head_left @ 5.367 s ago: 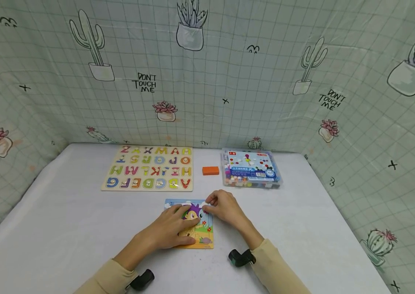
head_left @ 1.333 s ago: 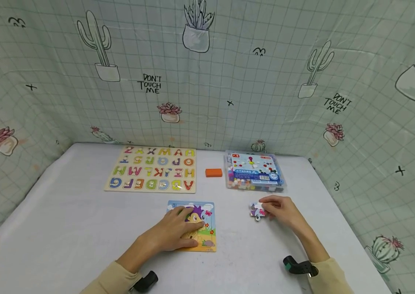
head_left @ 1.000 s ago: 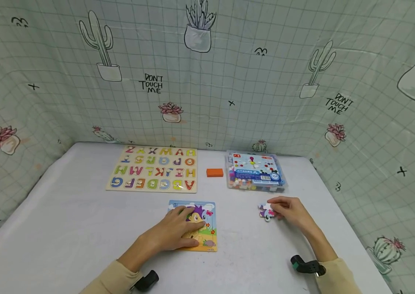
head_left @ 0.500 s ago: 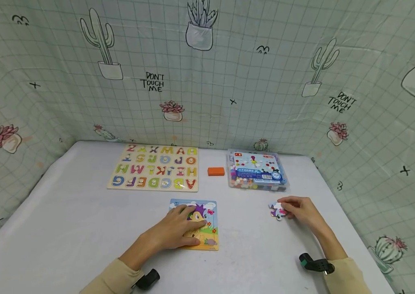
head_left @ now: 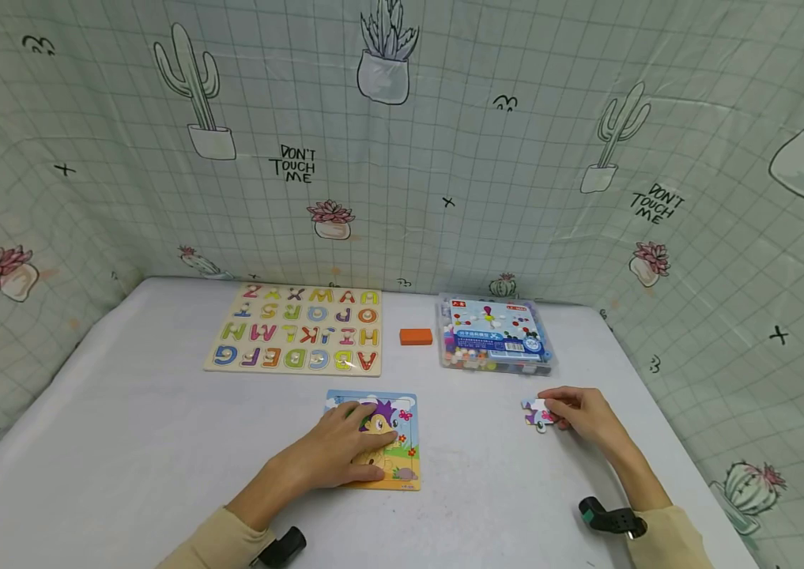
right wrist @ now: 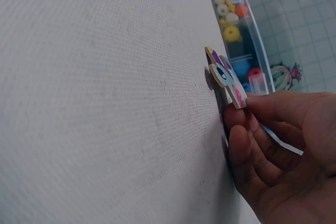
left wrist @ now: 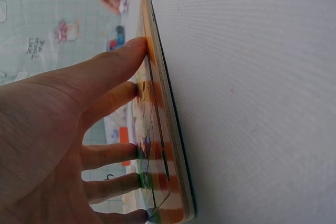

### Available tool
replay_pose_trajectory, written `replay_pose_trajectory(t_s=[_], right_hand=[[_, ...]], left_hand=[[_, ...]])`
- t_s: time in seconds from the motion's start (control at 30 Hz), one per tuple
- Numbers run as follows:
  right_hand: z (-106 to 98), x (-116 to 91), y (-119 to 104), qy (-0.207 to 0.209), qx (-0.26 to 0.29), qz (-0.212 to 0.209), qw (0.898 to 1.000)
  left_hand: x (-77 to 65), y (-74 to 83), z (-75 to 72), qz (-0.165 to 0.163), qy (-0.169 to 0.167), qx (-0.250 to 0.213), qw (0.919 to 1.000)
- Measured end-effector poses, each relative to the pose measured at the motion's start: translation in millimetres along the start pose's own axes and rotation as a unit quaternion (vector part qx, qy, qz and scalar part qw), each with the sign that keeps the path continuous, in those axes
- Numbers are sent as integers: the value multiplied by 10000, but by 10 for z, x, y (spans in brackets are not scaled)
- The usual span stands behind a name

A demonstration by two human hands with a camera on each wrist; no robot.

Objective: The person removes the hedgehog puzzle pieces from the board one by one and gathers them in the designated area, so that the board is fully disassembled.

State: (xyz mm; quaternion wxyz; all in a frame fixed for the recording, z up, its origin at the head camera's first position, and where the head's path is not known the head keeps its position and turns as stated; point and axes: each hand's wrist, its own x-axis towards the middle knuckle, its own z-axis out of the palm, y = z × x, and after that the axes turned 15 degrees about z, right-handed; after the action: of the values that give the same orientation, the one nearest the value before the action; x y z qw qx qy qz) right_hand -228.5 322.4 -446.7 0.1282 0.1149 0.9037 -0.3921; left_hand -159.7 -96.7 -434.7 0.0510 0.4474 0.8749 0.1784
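A framed jigsaw puzzle (head_left: pixel 402 454) with a purple-haired cartoon hedgehog lies on the white table. My left hand (head_left: pixel 337 446) rests on its left part with fingers spread, hiding much of the picture; in the left wrist view the fingertips and thumb touch its face. Well to the right, my right hand (head_left: pixel 586 412) pinches a jigsaw piece (head_left: pixel 538 415) between thumb and fingers. White, purple and pink show on that piece, along with an eye (right wrist: pixel 222 76). In the right wrist view it is tilted close to the tabletop, its far end partly covered by the fingers.
Behind the puzzle lies a wooden alphabet board (head_left: pixel 295 330). An orange block (head_left: pixel 416 337) sits between it and a clear plastic box (head_left: pixel 494 336) of coloured beads. Printed cloth (head_left: pixel 402 158) hangs around the table's back and sides.
The right hand was at the puzzle's upper right corner; it has since moved right, carrying the jigsaw piece, and slowed in the last half second. The left hand has stayed on the puzzle.
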Motion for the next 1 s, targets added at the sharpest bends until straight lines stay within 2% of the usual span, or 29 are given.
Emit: replay_pose_trajectory(t_s=[0.27, 0.67, 1.0], right_hand=[[3, -13, -21, 106, -129, 101, 9998], [-18, -30, -51, 365, -437, -3, 9984], [28, -41, -180, 438, -777, -509, 9947]], left_hand=[[2, 0, -9, 46, -8, 91, 9999], [4, -12, 3, 68, -68, 225, 9997], [-18, -23, -25, 99, -40, 172, 9998]])
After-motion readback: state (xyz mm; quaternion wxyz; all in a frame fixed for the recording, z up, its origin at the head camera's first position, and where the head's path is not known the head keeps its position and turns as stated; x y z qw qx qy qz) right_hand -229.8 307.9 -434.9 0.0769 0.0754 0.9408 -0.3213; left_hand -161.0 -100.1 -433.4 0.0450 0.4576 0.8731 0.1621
